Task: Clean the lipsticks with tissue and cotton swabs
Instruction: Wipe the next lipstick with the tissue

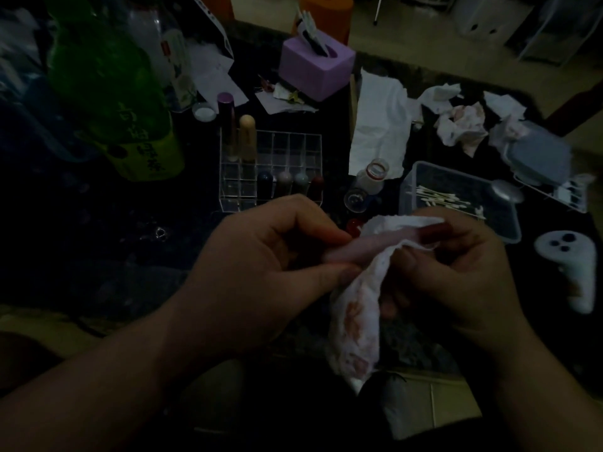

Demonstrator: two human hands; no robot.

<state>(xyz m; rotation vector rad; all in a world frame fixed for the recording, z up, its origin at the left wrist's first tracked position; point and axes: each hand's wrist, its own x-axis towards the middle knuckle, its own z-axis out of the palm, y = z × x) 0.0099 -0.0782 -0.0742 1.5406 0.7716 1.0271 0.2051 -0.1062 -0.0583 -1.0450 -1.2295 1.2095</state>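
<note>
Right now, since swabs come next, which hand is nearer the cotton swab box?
Right. The right hand is just in front of the swab box; the left hand is farther away, leftward.

Near centre: left hand (261,265) pinching one end of a pale pink lipstick (365,246); right hand (463,275) holding a stained tissue (359,321) wrapped over its other end.
Beyond the hands: clear gridded rack (293,148), stored lipsticks (284,184) upright in several cells (two taller ones at its far-left corner).
Right: clear tray (489,223) holding cotton swabs (440,197).
Far: purple tissue box (315,65); crumpled tissues (460,125) to its right.
Far left: green bottle (107,83).
</note>
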